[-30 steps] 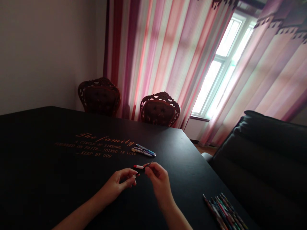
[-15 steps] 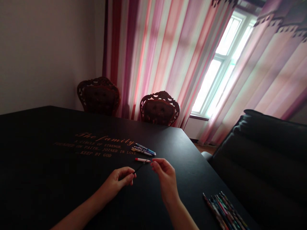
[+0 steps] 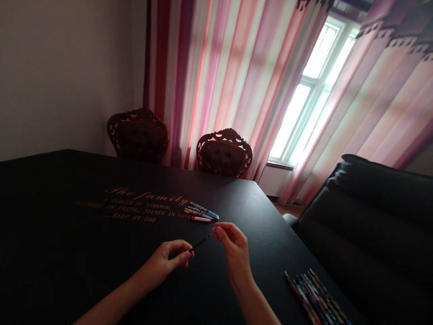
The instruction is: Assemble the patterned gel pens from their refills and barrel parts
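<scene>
My left hand (image 3: pixel 174 257) pinches the near end of a thin black pen (image 3: pixel 203 241) between thumb and fingers. The pen slants up to the right, and its far end meets the fingertips of my right hand (image 3: pixel 233 246), which are pinched together around it. Just beyond my hands, a white pen with a red end (image 3: pixel 201 219) lies on the black table (image 3: pixel 162 289). Against it, farther off, rests a small group of blue and white pens (image 3: pixel 203 210).
Several more pens (image 3: pixel 316 295) lie side by side near the table's right edge. Two carved chairs (image 3: pixel 225 153) stand behind the far edge. A black leather sofa (image 3: pixel 372 234) is on the right, and striped curtains (image 3: pixel 230 67) hang by the window (image 3: pixel 304 99).
My right fingertips, apart from the black pen before, now pinch its far end. The white and red pen has shifted away from me, closer to the blue and white pens.
</scene>
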A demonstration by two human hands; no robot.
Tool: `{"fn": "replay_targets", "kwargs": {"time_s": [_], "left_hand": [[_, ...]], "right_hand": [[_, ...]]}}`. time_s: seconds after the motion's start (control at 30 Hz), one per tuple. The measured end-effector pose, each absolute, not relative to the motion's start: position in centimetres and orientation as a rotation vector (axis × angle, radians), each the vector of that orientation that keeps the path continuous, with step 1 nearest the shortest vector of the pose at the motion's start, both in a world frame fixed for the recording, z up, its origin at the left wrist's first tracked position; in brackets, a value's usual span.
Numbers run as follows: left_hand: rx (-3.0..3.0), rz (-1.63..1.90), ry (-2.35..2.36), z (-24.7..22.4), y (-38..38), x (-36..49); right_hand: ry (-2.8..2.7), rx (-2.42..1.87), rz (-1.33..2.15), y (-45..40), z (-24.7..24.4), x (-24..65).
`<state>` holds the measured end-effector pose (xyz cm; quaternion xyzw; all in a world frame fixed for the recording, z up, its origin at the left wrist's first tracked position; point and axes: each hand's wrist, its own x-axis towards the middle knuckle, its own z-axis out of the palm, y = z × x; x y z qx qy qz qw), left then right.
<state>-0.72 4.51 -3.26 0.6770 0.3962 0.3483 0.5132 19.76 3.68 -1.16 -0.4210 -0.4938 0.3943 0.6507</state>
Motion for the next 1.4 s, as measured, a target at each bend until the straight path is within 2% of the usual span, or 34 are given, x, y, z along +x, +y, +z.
{"fn": "replay_targets", "kwargs": {"time_s": [0.33,0.57,0.8,1.13,1.23,1.33,1.4], "left_hand": [[1.631,0.878,0.93,-3.7,4.6,-0.6],[1.552,1.108,1.028,-3.6,5.8,-1.9],[1.517,1.204,1.044,-3.7,6.4,-2.8],[1.56,1.195,1.066,-4.2,6.4,-2.5],[1.591,1.178,1.088,-4.2,6.4,-2.6],[1.629,1.165,1.114,-4.2,6.3,-2.6],[1.683,1.142,1.154,-4.2,6.2,-2.6]], "right_hand": [[-1.265,-1.005,0.934,3.9,-1.7,19.6],[-1.761,-1.529,0.063,7.5,-4.0,19.4],[-1.892,-1.69,-0.256,8.7,-5.2,18.0],[-1.923,-1.622,-0.189,8.0,-5.2,18.1],[-1.954,-1.5,0.001,7.0,-5.3,18.8],[-1.775,-1.369,0.309,6.0,-5.1,20.1],[-1.641,-1.305,0.379,5.6,-4.5,21.1]]}}
